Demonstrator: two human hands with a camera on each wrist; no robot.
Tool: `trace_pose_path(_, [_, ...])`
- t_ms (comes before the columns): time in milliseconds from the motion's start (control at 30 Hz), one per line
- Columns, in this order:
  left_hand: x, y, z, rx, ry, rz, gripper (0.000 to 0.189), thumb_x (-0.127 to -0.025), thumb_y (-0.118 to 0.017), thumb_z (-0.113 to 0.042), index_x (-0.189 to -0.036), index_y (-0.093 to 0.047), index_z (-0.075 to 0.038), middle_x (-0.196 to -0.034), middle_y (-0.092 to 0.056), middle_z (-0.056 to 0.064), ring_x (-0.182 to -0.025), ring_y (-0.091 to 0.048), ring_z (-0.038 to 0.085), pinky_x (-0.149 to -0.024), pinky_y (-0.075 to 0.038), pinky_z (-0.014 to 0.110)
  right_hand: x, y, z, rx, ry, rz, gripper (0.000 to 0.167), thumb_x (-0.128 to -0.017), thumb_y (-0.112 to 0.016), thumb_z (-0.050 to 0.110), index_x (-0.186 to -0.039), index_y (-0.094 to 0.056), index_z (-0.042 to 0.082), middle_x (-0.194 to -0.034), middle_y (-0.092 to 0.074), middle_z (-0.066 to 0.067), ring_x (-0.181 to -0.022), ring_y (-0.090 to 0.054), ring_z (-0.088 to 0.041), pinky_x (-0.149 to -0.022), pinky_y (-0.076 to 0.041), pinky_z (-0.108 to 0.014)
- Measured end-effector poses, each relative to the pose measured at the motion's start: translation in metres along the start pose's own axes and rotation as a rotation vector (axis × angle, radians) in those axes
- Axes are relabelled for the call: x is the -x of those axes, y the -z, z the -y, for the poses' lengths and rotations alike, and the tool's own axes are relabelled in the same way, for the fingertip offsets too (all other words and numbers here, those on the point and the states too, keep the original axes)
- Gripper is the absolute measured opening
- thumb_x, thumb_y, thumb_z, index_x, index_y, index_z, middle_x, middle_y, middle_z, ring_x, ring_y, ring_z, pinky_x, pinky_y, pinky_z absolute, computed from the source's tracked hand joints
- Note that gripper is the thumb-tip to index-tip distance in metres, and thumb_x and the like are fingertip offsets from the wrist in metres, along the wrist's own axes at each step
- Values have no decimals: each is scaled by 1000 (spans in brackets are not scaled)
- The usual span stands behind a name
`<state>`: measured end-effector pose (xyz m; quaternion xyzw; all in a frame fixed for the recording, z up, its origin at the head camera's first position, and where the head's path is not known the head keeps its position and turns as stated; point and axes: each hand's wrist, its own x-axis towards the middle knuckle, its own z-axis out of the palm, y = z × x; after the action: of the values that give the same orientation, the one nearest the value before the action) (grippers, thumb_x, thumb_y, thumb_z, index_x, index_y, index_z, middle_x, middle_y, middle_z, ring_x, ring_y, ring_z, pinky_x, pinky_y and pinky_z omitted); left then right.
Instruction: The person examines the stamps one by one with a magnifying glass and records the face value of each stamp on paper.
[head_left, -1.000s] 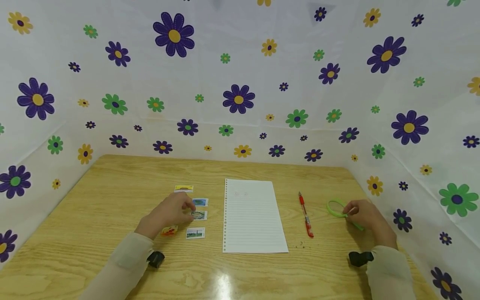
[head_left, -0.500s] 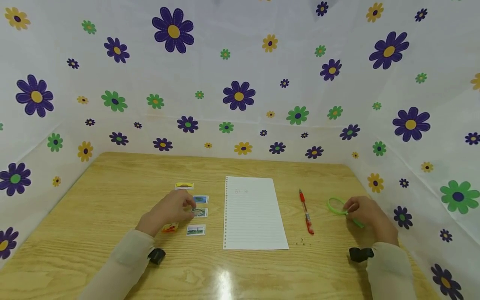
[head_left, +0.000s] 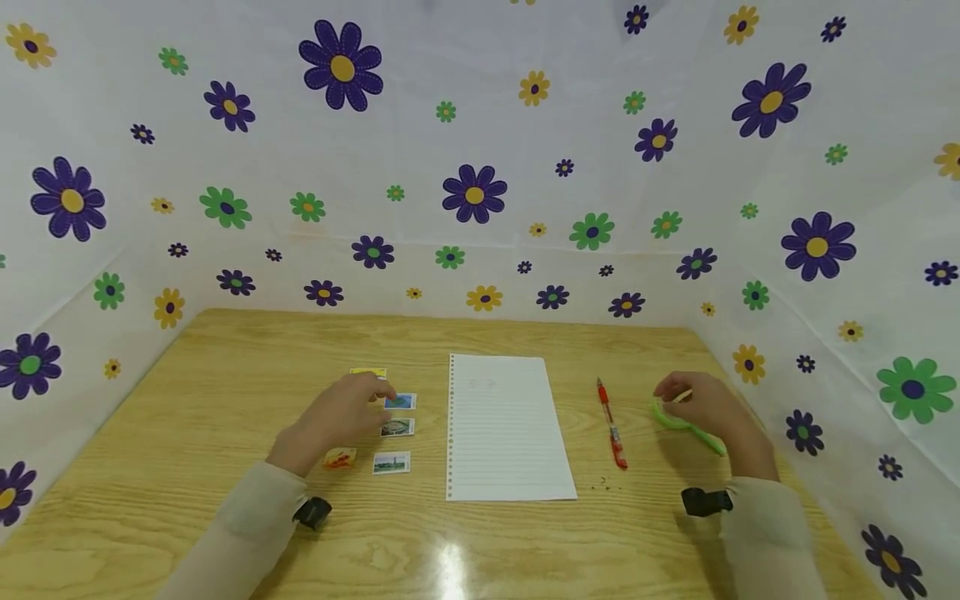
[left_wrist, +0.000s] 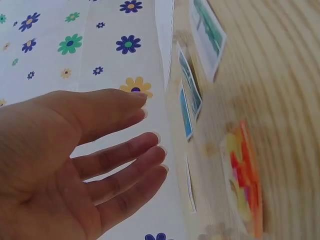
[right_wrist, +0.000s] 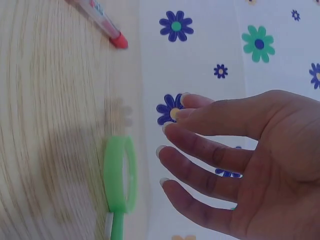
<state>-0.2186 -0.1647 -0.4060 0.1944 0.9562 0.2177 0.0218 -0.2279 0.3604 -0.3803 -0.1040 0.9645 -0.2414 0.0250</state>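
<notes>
My left hand hovers over the stamps, its fingers loosely extended and holding nothing in the left wrist view. Near its fingertips lie a blue stamp and a greenish stamp. A landscape stamp lies closer to me, and an orange-red stamp is beside the wrist. Beyond the hand, a yellow stamp is partly hidden. On the right, my right hand is above a green magnifying glass, apart from it in the right wrist view. Its fingers are relaxed and hold nothing.
A lined sheet of paper with faint marks near its top lies mid-table. To its right is a red pen, with small dark crumbs nearby. Flower-patterned white sheeting surrounds the wooden table at the back and sides.
My right hand has let go of the magnifying glass and moved up and left over its ring. My left fingers have spread and shifted slightly away from the greenish stamp.
</notes>
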Motion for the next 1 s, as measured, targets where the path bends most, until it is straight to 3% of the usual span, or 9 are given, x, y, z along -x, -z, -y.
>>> trace_pose_path(233, [-7,-11,-12,-28,-71,3,38,-95,-74,-20,-130,-69,-4,-128,-71,14,-121,-66,33,-105,-53,51,-11,-15,14,-21,59,44,13,-92,-68,-1,-105,-71,-3,-97,-72,-19,-89,-68,-31,-75,-59,-43])
trace_pose_path(367, [-13,-20,-19,-31,-121,21,42,-97,-72,-20,-135,-66,-3,-131,-69,15,-120,-66,32,-103,-55,49,-19,-23,18,2,66,80,18,-91,-67,-1,-108,-71,-1,-100,-71,-20,-89,-68,-31,-71,-57,-38])
trace_pose_path(667, [-28,-42,-33,-46,-141,70,46,-97,-72,-25,-138,-64,-6,-144,-63,14,-134,-60,34,-111,-50,51,-30,-35,32,46,40,127,24,-91,-64,-5,-113,-69,-1,-104,-68,-24,-91,-66,-35,-77,-59,-47])
trace_pose_path(1000, [-29,-55,-52,-87,-168,114,49,-96,-74,-29,-138,-65,-6,-141,-63,16,-125,-64,30,-99,-57,45,-40,-47,36,60,31,139,27,-88,-60,-5,-110,-72,3,-97,-68,-20,-83,-59,-29,-66,-48,-33])
